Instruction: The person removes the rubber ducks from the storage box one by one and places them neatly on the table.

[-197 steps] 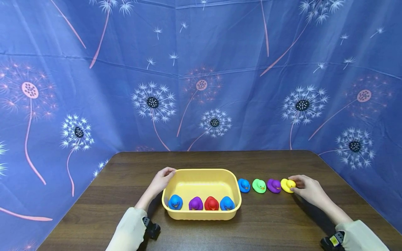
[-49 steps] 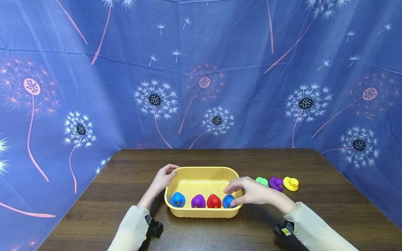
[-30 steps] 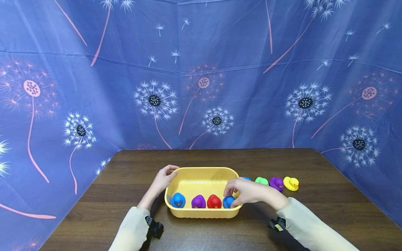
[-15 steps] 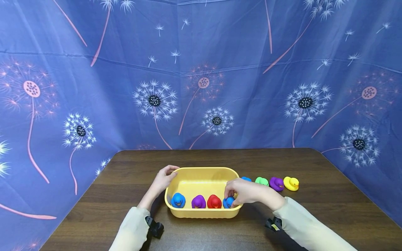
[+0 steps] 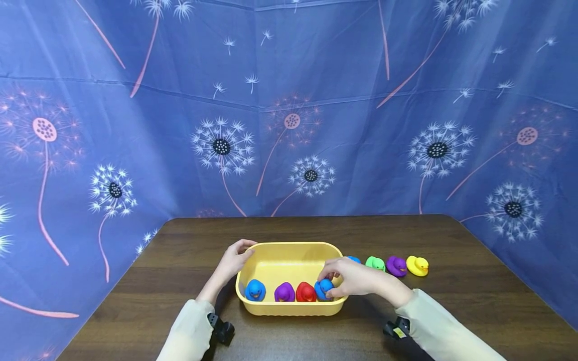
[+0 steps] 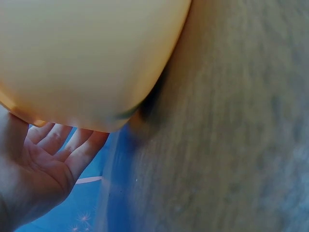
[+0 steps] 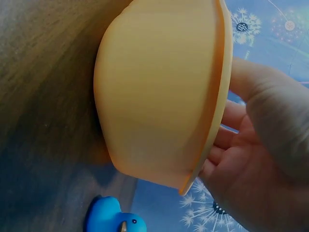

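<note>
A yellow plastic tub (image 5: 289, 309) holds a row of rubber ducks along its near side. From left to right these are a blue duck (image 5: 255, 290), a purple duck (image 5: 284, 292), a red duck (image 5: 305, 292) and a second blue duck (image 5: 322, 289). My left hand (image 5: 233, 258) grips the tub's back left corner; in the left wrist view its thumb and fingers (image 6: 87, 150) lie on either side of the rim. Reaching over the right rim, my right hand (image 5: 349, 277) pinches the second blue duck. In the right wrist view the tub's wall (image 7: 159, 87) hides that duck and the fingertips.
Right of the tub on the wooden table (image 5: 289, 341) stand more ducks in a row: blue (image 7: 113, 217), partly hidden in the head view, green (image 5: 376, 263), purple (image 5: 396, 266) and yellow (image 5: 417, 265). A blue dandelion-print cloth (image 5: 352, 125) hangs behind.
My right hand has left the yellow duck on the table, come over the tub and closed on the right-hand blue duck, which now sits slightly higher and further left. My left hand stays put.
</note>
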The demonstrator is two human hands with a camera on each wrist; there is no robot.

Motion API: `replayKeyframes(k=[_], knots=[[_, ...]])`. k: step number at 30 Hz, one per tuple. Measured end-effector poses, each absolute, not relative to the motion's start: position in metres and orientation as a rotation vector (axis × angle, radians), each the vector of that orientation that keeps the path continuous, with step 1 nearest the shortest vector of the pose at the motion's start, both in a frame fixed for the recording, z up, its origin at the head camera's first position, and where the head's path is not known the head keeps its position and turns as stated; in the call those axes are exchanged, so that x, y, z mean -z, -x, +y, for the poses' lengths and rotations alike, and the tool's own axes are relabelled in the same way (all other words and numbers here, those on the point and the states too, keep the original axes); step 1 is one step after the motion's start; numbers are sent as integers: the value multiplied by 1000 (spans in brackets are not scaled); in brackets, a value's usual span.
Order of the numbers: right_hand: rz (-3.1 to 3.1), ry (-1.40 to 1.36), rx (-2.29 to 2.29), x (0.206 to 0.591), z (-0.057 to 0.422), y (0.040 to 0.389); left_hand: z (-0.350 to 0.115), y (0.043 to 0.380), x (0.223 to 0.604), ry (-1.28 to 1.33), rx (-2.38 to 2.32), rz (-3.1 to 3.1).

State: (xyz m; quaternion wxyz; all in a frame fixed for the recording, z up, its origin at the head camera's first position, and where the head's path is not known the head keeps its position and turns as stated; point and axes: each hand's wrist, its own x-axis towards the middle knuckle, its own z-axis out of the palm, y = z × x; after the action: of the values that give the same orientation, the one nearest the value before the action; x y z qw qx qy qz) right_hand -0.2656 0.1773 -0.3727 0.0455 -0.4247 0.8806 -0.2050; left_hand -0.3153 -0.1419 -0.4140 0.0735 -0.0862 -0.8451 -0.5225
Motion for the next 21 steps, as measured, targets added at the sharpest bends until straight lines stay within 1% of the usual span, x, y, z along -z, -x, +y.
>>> replayKeyframes(k=[5,7,21], knots=[[2711,1310,743,374,179,264,-142,315,414,245,1585,-2542],[2721,1315,798,374,181,263,-144,322,423,233,1578,-2544],[2825,1292,1080,371,189,256,-143,318,420,235,1595,-2541]])
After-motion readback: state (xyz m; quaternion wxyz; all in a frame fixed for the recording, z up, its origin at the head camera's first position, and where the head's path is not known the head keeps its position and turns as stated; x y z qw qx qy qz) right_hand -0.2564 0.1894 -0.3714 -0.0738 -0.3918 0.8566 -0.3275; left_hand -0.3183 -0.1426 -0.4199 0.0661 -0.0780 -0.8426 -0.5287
